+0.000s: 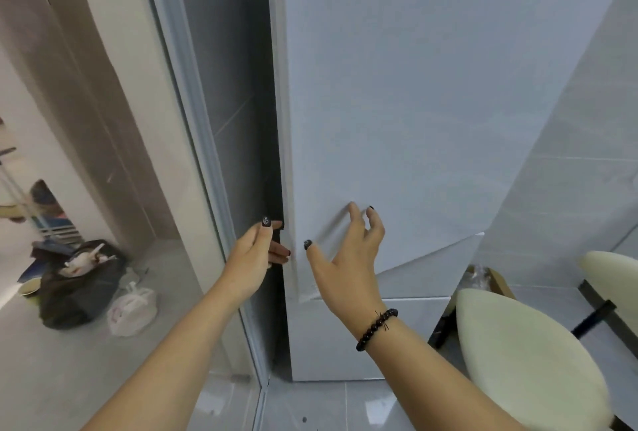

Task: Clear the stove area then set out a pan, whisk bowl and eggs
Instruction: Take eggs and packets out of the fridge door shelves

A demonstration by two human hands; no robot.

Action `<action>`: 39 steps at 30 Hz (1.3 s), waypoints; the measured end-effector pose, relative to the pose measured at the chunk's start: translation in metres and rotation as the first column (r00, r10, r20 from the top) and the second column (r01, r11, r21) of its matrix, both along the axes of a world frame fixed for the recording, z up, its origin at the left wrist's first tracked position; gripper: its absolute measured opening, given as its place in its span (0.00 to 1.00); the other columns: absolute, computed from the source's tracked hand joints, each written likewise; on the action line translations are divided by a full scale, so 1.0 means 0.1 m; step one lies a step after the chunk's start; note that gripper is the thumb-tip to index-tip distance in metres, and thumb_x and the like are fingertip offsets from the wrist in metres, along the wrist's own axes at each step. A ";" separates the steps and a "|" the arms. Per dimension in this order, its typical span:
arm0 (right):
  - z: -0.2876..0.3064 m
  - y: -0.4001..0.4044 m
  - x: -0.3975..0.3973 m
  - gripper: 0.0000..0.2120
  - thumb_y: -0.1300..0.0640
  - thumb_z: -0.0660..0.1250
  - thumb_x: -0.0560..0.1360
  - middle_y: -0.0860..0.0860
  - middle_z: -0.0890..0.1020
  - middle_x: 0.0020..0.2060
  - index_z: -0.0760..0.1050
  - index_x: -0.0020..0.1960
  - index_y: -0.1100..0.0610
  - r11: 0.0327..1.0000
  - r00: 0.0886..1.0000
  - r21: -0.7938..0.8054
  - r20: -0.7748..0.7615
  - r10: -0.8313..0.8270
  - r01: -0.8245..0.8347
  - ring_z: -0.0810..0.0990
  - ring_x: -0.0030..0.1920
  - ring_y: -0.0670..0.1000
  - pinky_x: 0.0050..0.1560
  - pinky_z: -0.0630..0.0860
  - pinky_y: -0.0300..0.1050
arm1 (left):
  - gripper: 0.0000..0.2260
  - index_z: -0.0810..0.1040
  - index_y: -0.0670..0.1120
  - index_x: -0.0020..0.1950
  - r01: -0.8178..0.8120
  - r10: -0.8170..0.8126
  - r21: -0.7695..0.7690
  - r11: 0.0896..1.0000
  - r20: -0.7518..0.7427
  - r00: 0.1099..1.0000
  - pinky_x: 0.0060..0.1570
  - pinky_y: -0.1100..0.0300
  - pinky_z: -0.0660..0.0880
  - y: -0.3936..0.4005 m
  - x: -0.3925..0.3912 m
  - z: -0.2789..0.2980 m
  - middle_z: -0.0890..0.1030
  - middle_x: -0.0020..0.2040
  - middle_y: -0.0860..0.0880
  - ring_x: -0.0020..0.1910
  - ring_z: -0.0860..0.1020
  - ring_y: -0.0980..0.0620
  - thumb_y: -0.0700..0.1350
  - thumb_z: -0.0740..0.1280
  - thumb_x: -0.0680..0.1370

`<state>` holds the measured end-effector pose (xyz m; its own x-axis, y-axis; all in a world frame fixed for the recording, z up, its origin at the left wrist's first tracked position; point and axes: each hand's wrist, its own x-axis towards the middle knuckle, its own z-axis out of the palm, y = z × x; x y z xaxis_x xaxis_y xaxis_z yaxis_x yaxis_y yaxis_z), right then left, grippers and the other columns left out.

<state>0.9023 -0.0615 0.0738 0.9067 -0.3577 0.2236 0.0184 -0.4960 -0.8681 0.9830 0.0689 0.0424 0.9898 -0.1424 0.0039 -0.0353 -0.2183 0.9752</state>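
- Head view: the left hand (pixel 253 252) hooks its fingers behind the left edge of the tall white fridge door (pixel 379 102); the right hand (pixel 348 258), grip spread, rests near its face.
- Eggs, pan and bowl are out of sight; eggs probably sit inside.
- Best pull steadily from the edge, the right hand bracing.

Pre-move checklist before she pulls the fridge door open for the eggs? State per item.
1. Left hand on the fridge door edge: ok, fingers reach into the dark gap at the door's left side.
2. Grip firm enough to pull: cannot tell, fingertips are hidden behind the edge.
3. Right hand free: ok, open with fingers spread at the door front, holding nothing.
4. Door state: not ok yet, it looks shut or barely cracked.
5. Swing path: cannot tell; a cream chair stands close on the right.
6. Eggs located: cannot tell, the interior is out of sight.
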 end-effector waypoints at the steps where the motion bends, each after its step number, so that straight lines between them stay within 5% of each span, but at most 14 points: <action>1: 0.04 0.03 -0.10 0.38 0.51 0.68 0.75 0.42 0.40 0.73 0.48 0.77 0.50 1.000 1.000 -0.004 0.021 -0.011 0.011 0.50 0.76 0.50 0.68 0.57 0.38 | 0.18 0.75 0.53 0.62 0.026 -0.026 -0.001 1.000 0.018 1.000 0.52 0.54 0.76 0.02 -0.07 0.04 0.84 0.42 0.47 0.45 0.83 0.50 0.56 0.50 0.83; 12: 0.09 0.02 -1.10 0.37 0.51 0.68 0.76 0.36 0.42 0.72 0.50 0.76 0.46 0.986 0.975 -0.016 0.151 -0.162 0.167 0.49 0.72 0.38 0.67 0.54 0.33 | 0.16 0.81 0.48 0.45 0.208 -0.207 -0.010 0.978 0.046 0.977 0.52 0.55 0.76 -0.19 -0.81 0.30 0.84 0.42 0.45 0.46 0.82 0.46 0.45 0.55 0.83; 17: 0.12 -0.23 -1.40 0.35 0.52 0.69 0.75 0.38 0.46 0.72 0.54 0.75 0.48 0.966 0.949 -0.031 0.196 -0.247 0.258 0.51 0.69 0.34 0.59 0.50 0.16 | 0.18 0.82 0.45 0.48 0.332 -0.333 0.030 0.943 0.068 0.940 0.51 0.58 0.76 -0.38 -1.07 0.44 0.84 0.44 0.47 0.45 0.82 0.50 0.44 0.53 0.84; 19: 0.12 -0.35 -1.53 0.35 0.53 0.70 0.74 0.35 0.48 0.69 0.56 0.75 0.49 0.964 0.942 -0.027 0.219 -0.254 0.266 0.52 0.69 0.33 0.61 0.54 0.19 | 0.17 0.81 0.45 0.50 0.361 -0.361 0.023 0.932 0.093 0.928 0.52 0.58 0.76 -0.48 -1.16 0.52 0.84 0.45 0.47 0.46 0.82 0.50 0.46 0.53 0.84; 22: 0.13 -0.52 -1.74 0.34 0.54 0.71 0.73 0.39 0.49 0.70 0.59 0.73 0.50 0.951 0.930 -0.066 0.240 -0.278 0.301 0.49 0.69 0.28 0.71 0.61 0.40 | 0.17 0.81 0.47 0.48 0.384 -0.376 -0.027 0.923 0.155 0.914 0.51 0.59 0.76 -0.65 -1.31 0.66 0.84 0.45 0.48 0.43 0.82 0.53 0.48 0.54 0.84; 25: 0.15 -0.64 -1.93 0.33 0.56 0.72 0.73 0.43 0.50 0.73 0.60 0.73 0.49 0.941 0.923 -0.083 0.239 -0.301 0.329 0.54 0.74 0.43 0.72 0.64 0.54 | 0.15 0.80 0.46 0.47 0.381 -0.357 -0.078 0.921 0.220 0.908 0.46 0.63 0.76 -0.78 -1.48 0.73 0.84 0.43 0.50 0.40 0.82 0.55 0.47 0.55 0.84; 28: 0.23 -0.78 -2.14 0.34 0.60 0.70 0.73 0.43 0.51 0.73 0.58 0.73 0.48 0.927 0.907 -0.119 0.285 -0.310 0.355 0.59 0.73 0.51 0.71 0.65 0.55 | 0.11 0.78 0.46 0.48 0.353 -0.314 -0.113 0.929 0.264 0.912 0.44 0.64 0.77 -0.92 -1.68 0.78 0.83 0.44 0.48 0.41 0.82 0.52 0.45 0.57 0.83; 32: 0.41 -0.87 -2.31 0.35 0.64 0.69 0.73 0.45 0.53 0.73 0.57 0.73 0.51 0.902 0.850 -0.141 0.419 -0.319 0.408 0.59 0.73 0.49 0.70 0.67 0.51 | 0.04 0.73 0.47 0.48 0.238 -0.187 -0.144 0.961 0.301 0.935 0.45 0.61 0.75 -1.00 -1.80 0.85 0.82 0.43 0.50 0.41 0.82 0.53 0.42 0.60 0.81; 36: 0.57 -0.93 -2.46 0.40 0.66 0.70 0.70 0.53 0.53 0.74 0.53 0.75 0.57 0.845 0.772 -0.206 0.552 -0.316 0.493 0.51 0.76 0.47 0.74 0.55 0.36 | 0.06 0.70 0.51 0.52 0.075 -0.038 -0.071 0.995 0.425 0.904 0.44 0.68 0.68 -1.10 -1.91 0.94 0.77 0.49 0.54 0.49 0.76 0.58 0.40 0.63 0.79; 39: 0.68 -0.98 -2.58 0.37 0.66 0.68 0.69 0.58 0.52 0.74 0.55 0.74 0.58 0.772 0.723 -0.322 0.646 -0.244 0.549 0.51 0.76 0.54 0.76 0.55 0.47 | 0.14 0.70 0.50 0.64 0.111 -0.087 -0.024 0.994 0.471 0.878 0.49 0.72 0.65 -1.22 -1.97 0.97 0.73 0.60 0.55 0.58 0.72 0.58 0.41 0.63 0.80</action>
